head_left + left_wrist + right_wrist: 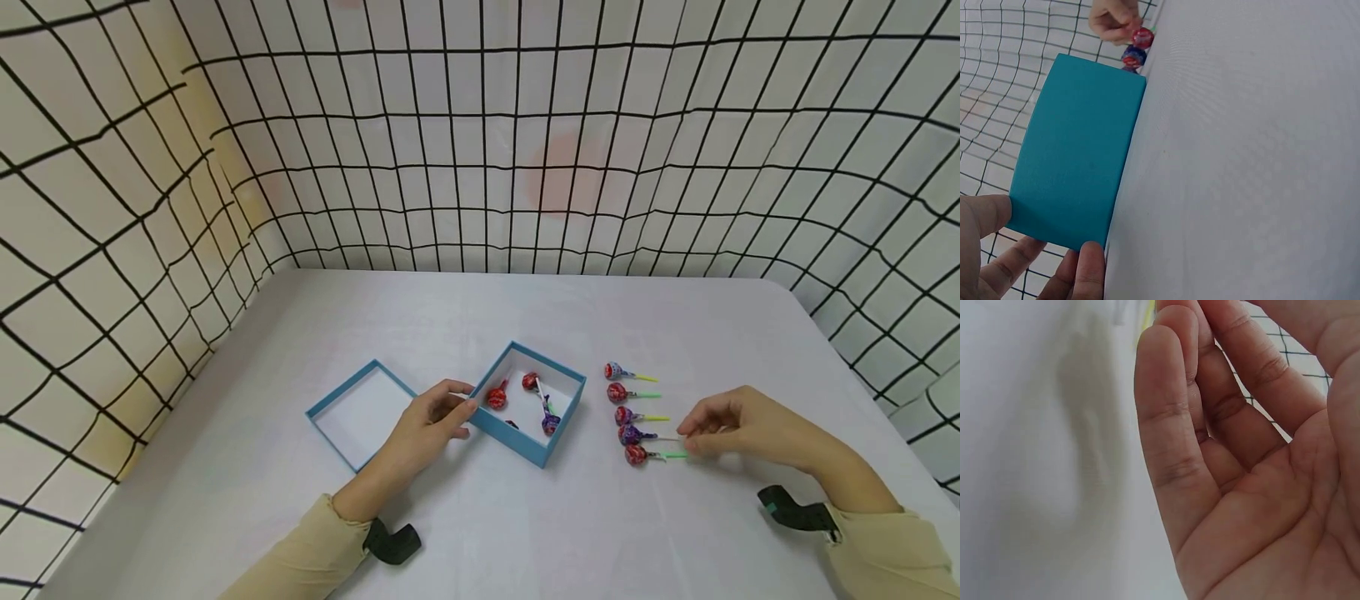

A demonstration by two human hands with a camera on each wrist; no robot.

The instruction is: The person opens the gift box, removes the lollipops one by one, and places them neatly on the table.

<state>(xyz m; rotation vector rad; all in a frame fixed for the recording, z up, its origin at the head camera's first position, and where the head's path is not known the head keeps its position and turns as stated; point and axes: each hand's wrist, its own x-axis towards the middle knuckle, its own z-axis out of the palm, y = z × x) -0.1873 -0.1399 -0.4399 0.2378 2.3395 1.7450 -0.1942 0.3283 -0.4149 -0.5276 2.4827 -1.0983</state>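
An open blue box (517, 446) with a white inside stands mid-table and holds several lollipops, among them a red lollipop (497, 398) and a purple one (551, 425). Its left corner is gripped by my left hand (422, 429), thumb and fingers on the blue wall in the left wrist view. Right of the box lie several more lollipops in a column, sticks pointing right. My right hand (757, 433) pinches the white stick end of a purple lollipop (632, 434). Just below it lies a red lollipop with a green stick (636, 454), close to the thumb.
The blue box lid (330, 400) lies inside-up to the left, partly behind my left forearm. A white cloth covers the table (540, 533). Black grid netting over white (480, 150) rises behind and at both sides.
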